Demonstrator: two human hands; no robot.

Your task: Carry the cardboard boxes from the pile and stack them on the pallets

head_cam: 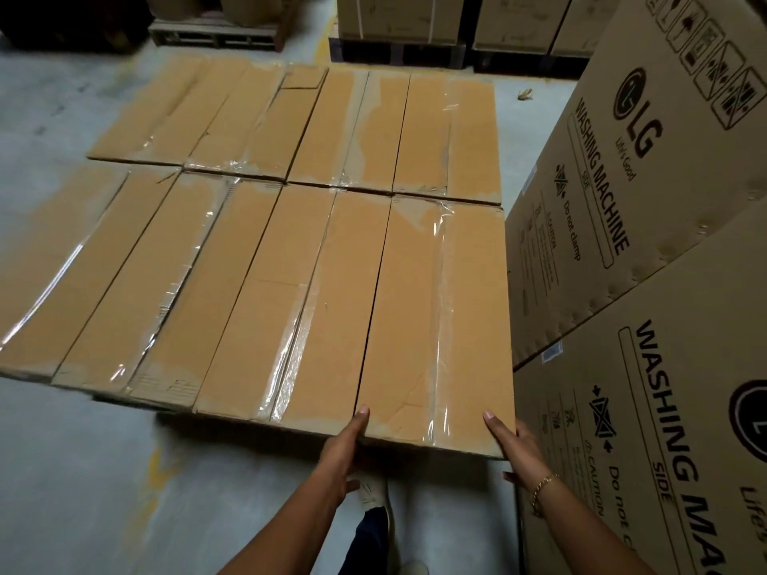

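Observation:
Several long flat cardboard boxes lie side by side in two rows, forming one level layer. The nearest right-hand box [436, 317] is taped with clear film. My left hand [346, 444] grips its near left corner, thumb on top. At the box's near right corner my right hand [512, 444], a gold bracelet on its wrist, holds on, thumb on top and fingers under the edge. The pallet beneath the layer is hidden.
Two big washing machine cartons [647, 201] stand stacked right against the layer's right side. More cartons on dark pallets [398, 51] line the back. A wooden pallet [220, 33] sits at the back left. Grey concrete floor [83, 471] lies on the left; my feet stand below.

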